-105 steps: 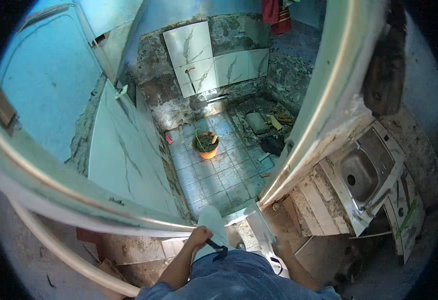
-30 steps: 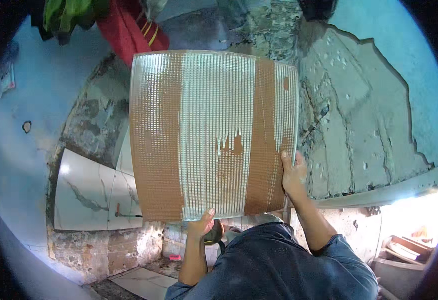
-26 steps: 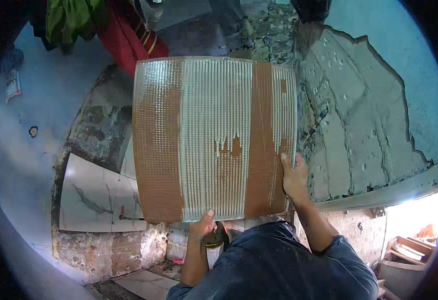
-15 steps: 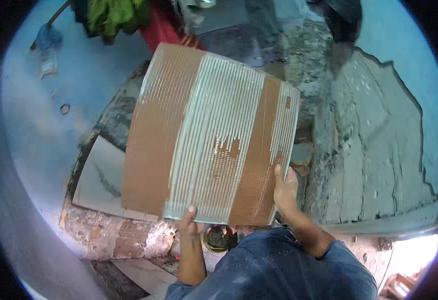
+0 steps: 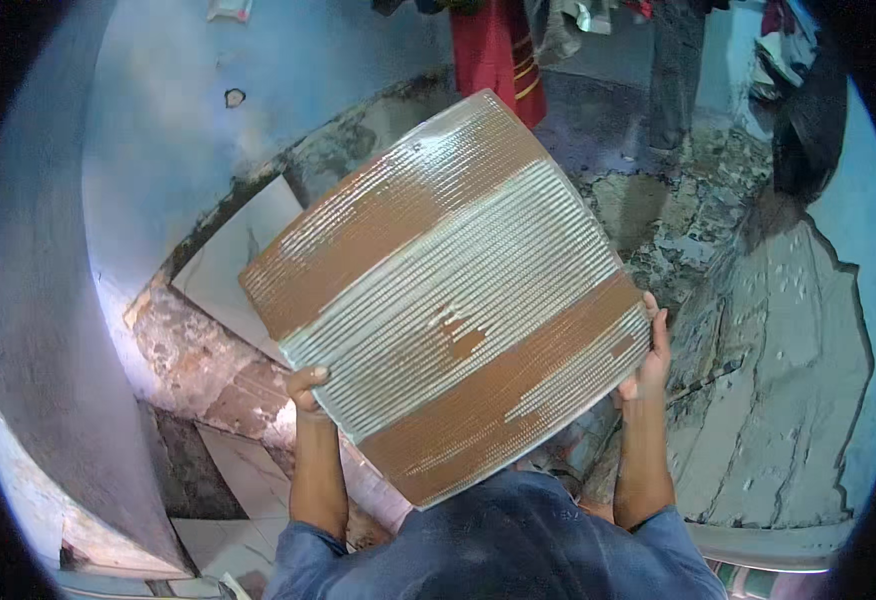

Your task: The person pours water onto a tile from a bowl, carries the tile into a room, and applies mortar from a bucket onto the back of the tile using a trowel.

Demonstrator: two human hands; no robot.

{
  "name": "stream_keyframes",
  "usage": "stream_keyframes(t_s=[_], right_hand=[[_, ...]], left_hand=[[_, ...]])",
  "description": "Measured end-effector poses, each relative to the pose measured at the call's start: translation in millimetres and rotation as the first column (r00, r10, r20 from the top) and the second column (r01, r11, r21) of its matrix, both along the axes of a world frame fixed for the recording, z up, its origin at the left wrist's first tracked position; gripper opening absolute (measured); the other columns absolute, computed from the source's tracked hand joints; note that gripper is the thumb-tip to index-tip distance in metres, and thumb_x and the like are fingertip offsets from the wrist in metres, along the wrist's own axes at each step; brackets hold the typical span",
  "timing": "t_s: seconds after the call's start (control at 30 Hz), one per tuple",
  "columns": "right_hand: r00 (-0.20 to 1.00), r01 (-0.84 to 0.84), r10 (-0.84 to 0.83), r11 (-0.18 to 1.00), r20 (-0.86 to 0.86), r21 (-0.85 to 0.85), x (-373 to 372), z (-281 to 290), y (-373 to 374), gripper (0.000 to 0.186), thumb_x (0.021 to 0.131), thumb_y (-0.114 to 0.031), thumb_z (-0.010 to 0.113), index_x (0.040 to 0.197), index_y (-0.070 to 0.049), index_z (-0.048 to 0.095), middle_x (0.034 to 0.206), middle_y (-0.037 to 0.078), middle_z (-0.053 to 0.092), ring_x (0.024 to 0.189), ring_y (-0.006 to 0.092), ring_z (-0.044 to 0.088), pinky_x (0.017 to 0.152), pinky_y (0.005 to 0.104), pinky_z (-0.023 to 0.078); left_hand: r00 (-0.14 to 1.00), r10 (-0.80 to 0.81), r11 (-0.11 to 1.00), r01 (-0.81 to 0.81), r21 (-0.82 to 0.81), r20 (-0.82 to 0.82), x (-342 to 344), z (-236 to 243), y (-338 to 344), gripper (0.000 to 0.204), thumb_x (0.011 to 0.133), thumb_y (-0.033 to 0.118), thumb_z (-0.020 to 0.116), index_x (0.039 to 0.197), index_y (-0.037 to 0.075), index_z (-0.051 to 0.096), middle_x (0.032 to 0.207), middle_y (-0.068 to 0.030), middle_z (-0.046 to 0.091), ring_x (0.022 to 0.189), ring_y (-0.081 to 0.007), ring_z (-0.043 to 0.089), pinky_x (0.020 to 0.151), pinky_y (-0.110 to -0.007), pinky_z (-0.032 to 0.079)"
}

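Observation:
I hold a large square tile (image 5: 518, 250) up in front of me, its ribbed back facing me. That back is brown with broad whitish bands, and brown patches show through near the middle. My left hand (image 5: 307, 386) grips the left edge, thumb on the ribbed face and fingers hidden underneath. At the right edge my right hand (image 5: 651, 350) is closed on the tile, its fingers partly behind it. The tile sits tilted, one corner pointing away from me and one near my shirt.
A laid white marbled tile (image 5: 240, 262) shows beyond the left edge, beside a rough broken ledge (image 5: 193, 345). Cracked grey mortar (image 5: 748, 370) covers the surface at right. A red cloth (image 5: 493, 55) and dark garments (image 5: 808, 130) hang at the back, near a blue wall (image 5: 338, 60).
The tile has turned clockwise, and my right hand now grips its right edge higher in the view. My left hand has shifted left. The surroundings have swung rightward in the view.

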State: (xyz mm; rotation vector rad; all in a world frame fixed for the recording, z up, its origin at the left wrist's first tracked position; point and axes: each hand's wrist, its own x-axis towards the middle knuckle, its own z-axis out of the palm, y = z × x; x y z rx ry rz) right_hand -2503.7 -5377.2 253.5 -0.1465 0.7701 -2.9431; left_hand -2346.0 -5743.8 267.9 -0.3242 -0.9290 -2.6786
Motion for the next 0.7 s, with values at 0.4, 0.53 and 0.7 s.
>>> stream_keyframes(t_s=[0.4,0.53,0.7], right_hand=[[0.902,-0.421,0.396,0.895,0.170,0.149,25.3,13.1,-81.7,0.071,0.086,-0.056,0.032,0.129,0.000,0.029,0.129,0.021,0.036,0.119,0.0301,0.039,0.096,0.0450,0.036],[0.880,-0.392,0.209,0.826,0.427,0.404,17.7,-38.6,-115.8,0.061,0.089,-0.049,0.037,0.127,-0.001,0.034,0.128,0.016,0.039,0.113,0.0291,0.043,0.094,0.0445,0.036],[0.858,-0.433,0.086,0.652,0.507,0.623,-41.6,-66.4,-119.3,0.060,0.088,-0.048,0.042,0.119,0.003,0.045,0.120,0.018,0.047,0.105,0.0289,0.049,0.089,0.0415,0.038]], left_hand=[[0.858,0.505,0.859,-0.488,-0.156,0.096,25.1,-2.2,52.2,0.059,0.062,0.002,0.056,0.118,-0.009,0.040,0.109,-0.0223,0.052,0.097,-0.0326,0.055,0.085,-0.042,0.047],[0.743,0.560,0.803,-0.377,-0.462,0.366,54.4,-43.8,56.1,0.070,0.062,0.006,0.058,0.126,-0.003,0.031,0.120,-0.0189,0.046,0.109,-0.0342,0.046,0.097,-0.045,0.035],[0.984,0.165,0.841,-0.102,-0.532,0.072,45.1,-64.6,9.8,0.079,0.063,0.031,0.075,0.125,-0.001,0.037,0.127,-0.0138,0.040,0.115,-0.0261,0.040,0.095,-0.042,0.035]])
